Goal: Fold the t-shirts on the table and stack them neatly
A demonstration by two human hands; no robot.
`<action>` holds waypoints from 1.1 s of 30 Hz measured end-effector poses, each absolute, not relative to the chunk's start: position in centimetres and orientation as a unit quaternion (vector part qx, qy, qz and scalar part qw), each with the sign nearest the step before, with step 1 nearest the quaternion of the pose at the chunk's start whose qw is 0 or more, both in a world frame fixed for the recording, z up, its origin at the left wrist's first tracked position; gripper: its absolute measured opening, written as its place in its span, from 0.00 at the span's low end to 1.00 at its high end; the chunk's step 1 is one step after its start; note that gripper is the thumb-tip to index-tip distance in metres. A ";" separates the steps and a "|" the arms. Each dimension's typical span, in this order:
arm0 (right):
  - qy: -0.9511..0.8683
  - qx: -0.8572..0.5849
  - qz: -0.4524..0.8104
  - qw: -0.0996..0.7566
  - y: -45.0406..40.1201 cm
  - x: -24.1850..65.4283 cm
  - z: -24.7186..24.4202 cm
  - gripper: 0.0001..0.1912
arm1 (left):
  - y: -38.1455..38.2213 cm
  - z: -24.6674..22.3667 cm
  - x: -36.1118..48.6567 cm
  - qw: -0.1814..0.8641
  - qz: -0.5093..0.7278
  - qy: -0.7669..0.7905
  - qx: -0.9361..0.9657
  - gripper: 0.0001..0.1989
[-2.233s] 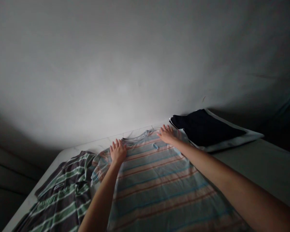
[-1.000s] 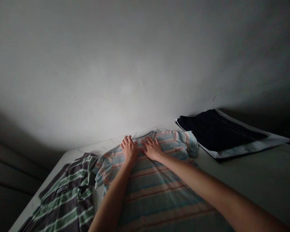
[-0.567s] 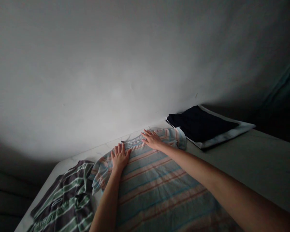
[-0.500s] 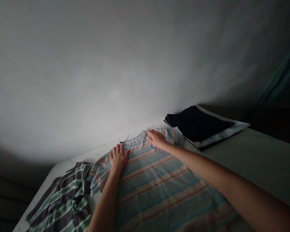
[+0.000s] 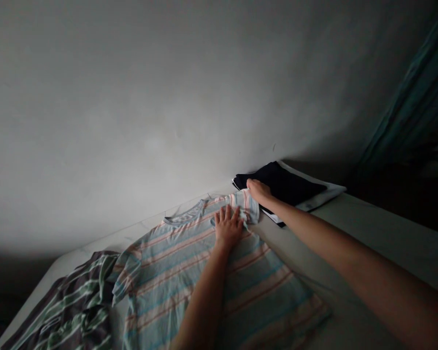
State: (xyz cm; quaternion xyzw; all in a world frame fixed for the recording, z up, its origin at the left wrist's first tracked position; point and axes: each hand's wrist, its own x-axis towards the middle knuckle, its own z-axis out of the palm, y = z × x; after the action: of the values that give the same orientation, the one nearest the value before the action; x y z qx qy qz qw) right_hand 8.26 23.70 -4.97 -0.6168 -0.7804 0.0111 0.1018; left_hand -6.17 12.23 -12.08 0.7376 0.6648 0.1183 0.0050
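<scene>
A short-sleeved T-shirt (image 5: 175,255) with pale blue, pink and red stripes lies spread out, its neckline toward the wall. My left hand (image 5: 228,224) rests flat on its upper chest near the right-hand sleeve, fingers spread. At the end of that sleeve, my right hand (image 5: 258,190) has its fingers closed on the cloth edge. The far sleeve on the left lies slightly crumpled beside a dark garment. My left forearm covers part of the shirt's front.
A crumpled dark garment with green and white stripes (image 5: 76,306) lies at the left. Folded navy and white clothes (image 5: 292,187) are stacked at the right, by the wall (image 5: 160,107). A pale marbled surface (image 5: 379,233) lies underneath. A teal curtain (image 5: 405,102) hangs at far right.
My left hand has moved right from the left shoulder to the chest near the other sleeve. My right hand has left the neckline and taken hold of the sleeve's end. The view has shifted right.
</scene>
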 end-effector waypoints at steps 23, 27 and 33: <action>-0.909 -0.410 -0.003 0.076 14.3 4.7 -15.8 0.32 | -4.3 -10.2 -26.5 -0.026 0.080 0.853 0.516 0.25; -0.896 -0.435 -0.015 0.088 12.2 -0.1 -12.4 0.28 | -6.0 -8.0 -31.6 -0.038 0.076 0.862 0.500 0.21; -0.951 -0.235 0.148 0.138 3.3 -14.4 -8.6 0.21 | -6.8 -6.3 -36.6 -0.038 0.055 0.904 0.422 0.21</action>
State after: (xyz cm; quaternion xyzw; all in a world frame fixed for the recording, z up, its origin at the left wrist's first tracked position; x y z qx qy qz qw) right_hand -14.44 3.28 -8.61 -0.2353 -0.9507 0.1481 0.1375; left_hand -36.63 -6.82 -6.31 0.4221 0.9040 0.0554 -0.0384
